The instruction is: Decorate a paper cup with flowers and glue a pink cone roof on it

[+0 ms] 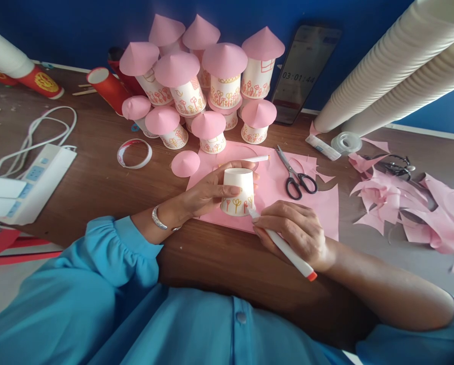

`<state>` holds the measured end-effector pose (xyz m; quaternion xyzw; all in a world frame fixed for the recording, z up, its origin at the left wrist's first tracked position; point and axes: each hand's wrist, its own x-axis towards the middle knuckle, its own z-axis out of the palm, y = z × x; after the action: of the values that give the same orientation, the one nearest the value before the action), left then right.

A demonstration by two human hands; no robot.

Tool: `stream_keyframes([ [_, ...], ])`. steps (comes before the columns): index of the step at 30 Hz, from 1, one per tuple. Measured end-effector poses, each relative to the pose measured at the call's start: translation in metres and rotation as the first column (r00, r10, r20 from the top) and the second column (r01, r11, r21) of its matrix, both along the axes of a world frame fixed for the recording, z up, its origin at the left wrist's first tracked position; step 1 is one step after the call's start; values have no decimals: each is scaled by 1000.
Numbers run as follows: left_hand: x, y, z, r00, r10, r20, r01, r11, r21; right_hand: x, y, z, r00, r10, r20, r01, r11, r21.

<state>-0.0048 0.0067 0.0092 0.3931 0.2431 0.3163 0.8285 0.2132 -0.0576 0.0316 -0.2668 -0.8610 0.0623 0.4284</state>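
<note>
A dark brown tabletop (98, 197) stands against a deep blue wall (75, 30). From the left come a white power strip (40, 177), a leaning red tube (107, 88), a roll of tape (146, 161) and a cluster of white paper cups under pink cones (189, 99). A pink paper sheet (270, 180) lies at center, bearing black-handled scissors (294, 176); farther right, a phone (306, 76) leans on the wall, and pink scraps (394, 203) lie near two tall, ridged white columns (384, 66).

Above the pink sheet, a person's left hand (212, 190) holds a small white cup (246, 191), narrower end up, wider end down, its long axis close to upright. Red and yellow flowers line its lower part. The right hand (291, 228) grips a white marker (291, 256) slantwise, the tip pointing up and left at the cup's lower edge, the orange end down and right; whether the tip touches cannot be told.

At far left, a gold emblem marks a red-banded tube (33, 81), its details too small to read. The phone displays 03:01:44. Lettering on a white stick (322, 147) beside it cannot be made out.
</note>
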Motion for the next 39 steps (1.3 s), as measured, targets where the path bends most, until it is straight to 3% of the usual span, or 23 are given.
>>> stream_keyframes([
  [39,-2,-1,-1,999,14,-36,-14,1000,14,3,0,1,998,69,-11,-69,998,-7],
])
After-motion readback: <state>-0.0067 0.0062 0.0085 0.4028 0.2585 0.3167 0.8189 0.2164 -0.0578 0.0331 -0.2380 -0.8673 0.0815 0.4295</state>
